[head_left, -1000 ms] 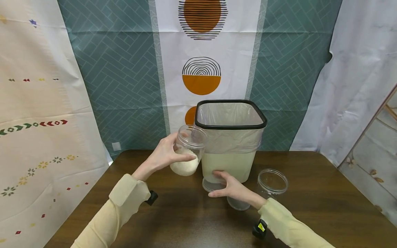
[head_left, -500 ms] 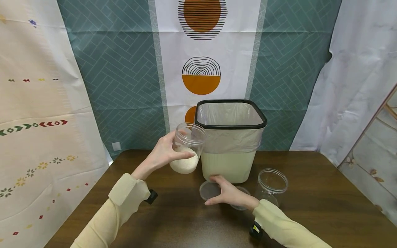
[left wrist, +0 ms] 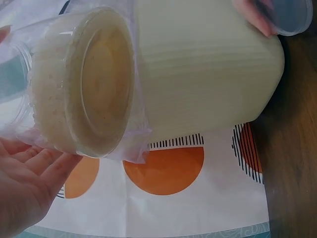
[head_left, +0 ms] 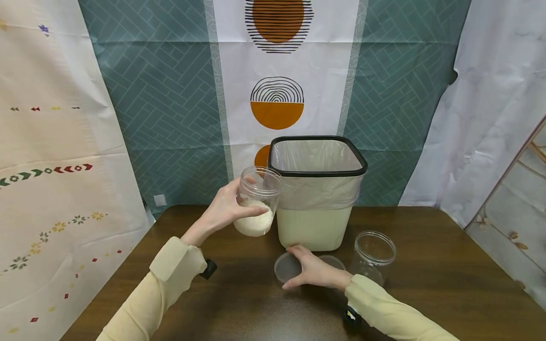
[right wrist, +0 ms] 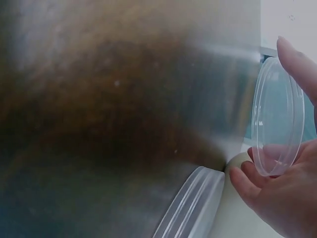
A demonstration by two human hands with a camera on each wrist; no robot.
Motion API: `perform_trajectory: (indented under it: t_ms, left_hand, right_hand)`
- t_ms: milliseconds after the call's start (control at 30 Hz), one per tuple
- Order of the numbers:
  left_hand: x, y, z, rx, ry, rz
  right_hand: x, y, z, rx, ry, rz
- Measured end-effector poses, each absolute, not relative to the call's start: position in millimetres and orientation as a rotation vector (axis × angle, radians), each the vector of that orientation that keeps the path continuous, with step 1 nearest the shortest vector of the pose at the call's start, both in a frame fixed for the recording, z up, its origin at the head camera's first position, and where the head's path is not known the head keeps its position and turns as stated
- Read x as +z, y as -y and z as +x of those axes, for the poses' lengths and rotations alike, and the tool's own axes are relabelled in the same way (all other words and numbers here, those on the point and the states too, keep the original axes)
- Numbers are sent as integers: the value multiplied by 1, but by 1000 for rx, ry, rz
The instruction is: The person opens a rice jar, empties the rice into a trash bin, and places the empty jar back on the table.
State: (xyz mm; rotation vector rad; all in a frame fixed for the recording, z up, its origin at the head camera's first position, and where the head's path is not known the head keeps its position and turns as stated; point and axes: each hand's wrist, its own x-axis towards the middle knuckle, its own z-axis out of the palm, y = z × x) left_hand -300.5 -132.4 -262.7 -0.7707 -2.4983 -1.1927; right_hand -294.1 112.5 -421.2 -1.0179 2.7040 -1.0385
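My left hand (head_left: pixel 226 208) grips a clear plastic jar (head_left: pixel 256 208) above the table, in front of the bin's left side. White grains fill its lower part, and its open mouth points up with a slight tilt. In the left wrist view the jar's base (left wrist: pixel 106 84) faces the camera. Low in front of the bin, my right hand (head_left: pixel 315 270) holds a round clear lid (head_left: pixel 287 268) by its edge, between thumb and fingers. The right wrist view shows this lid (right wrist: pixel 278 119) apart from the tabletop. A second lid (head_left: pixel 334 262) lies behind that hand, partly hidden.
A cream trash bin (head_left: pixel 313 227) with a black rim and plastic liner stands at the table's back. An empty clear jar (head_left: pixel 374 251) stands to the right, partly behind my right sleeve. Patterned cloths (head_left: pixel 170 94) hang behind the dark wooden table (head_left: pixel 239 303).
My right hand has drawn the lid back from the bin's base toward me, and the lid's face now shows more fully. The left hand has lifted the jar slightly.
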Motion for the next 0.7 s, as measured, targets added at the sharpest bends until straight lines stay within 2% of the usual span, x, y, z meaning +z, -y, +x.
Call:
perform_trajectory:
  t_ms: [700]
  left_hand:
    - [-258,134,-302,-1181,2484,-745]
  right_hand:
    - [-427,-106,-295,-617,-2833,-1171]
